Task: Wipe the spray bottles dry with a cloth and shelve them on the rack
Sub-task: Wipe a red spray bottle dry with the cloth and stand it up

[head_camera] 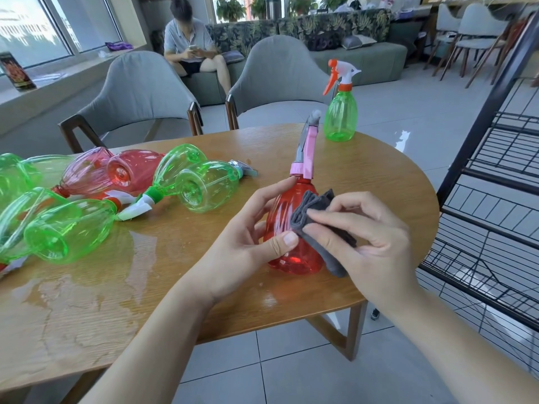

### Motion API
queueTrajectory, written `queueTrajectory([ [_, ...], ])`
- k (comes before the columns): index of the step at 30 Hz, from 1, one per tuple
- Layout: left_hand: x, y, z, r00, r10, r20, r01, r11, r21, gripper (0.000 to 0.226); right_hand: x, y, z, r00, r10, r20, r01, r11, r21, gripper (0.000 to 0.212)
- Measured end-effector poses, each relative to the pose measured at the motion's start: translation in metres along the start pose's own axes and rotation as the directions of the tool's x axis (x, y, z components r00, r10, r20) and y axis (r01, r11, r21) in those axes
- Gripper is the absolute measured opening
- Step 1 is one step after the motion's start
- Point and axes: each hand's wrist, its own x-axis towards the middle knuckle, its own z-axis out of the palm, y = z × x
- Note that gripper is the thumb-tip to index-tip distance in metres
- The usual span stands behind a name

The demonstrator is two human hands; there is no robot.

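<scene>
1. A red spray bottle (287,228) with a pink and grey trigger head stands upright on the near right part of a wooden table (204,287), between the person's two hands.
2. The left hand (248,237) grips the bottle's left side, with the thumb curled across its front and the forefinger reaching up to its neck.
3. The right hand (370,240) pinches a folded grey cloth (315,225) and presses it against the bottle's right side.
4. A green spray bottle (341,118) with a white and orange trigger stands upright at the far edge of the table, well apart from the hands.
5. A heap of green and red bottles (96,193) lies on its side across the left of the table.
6. A pool of water (96,275) spreads over the tabletop in front of the heap.
7. A black wire rack (495,199) stands just beside the table on the right.
8. Two grey chairs (137,94) stand behind the table, and a person (189,42) sits on a sofa farther back.
</scene>
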Motion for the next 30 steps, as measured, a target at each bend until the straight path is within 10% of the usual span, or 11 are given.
queueTrajectory([
  [19, 0.008, -0.001, 0.000, 0.997, -0.057, -0.049, 0.047, 0.982, -0.184, 0.051, 0.004, -0.002, 0.002, 0.999, -0.004, 0.041, 0.008, 0.995, -0.099, 0.022],
  [30, 0.007, 0.004, 0.002, 0.996, -0.079, -0.042, 0.072, 0.988, -0.134, 0.047, -0.016, -0.007, -0.003, 0.914, -0.321, 0.247, 0.361, 0.922, -0.138, 0.016],
])
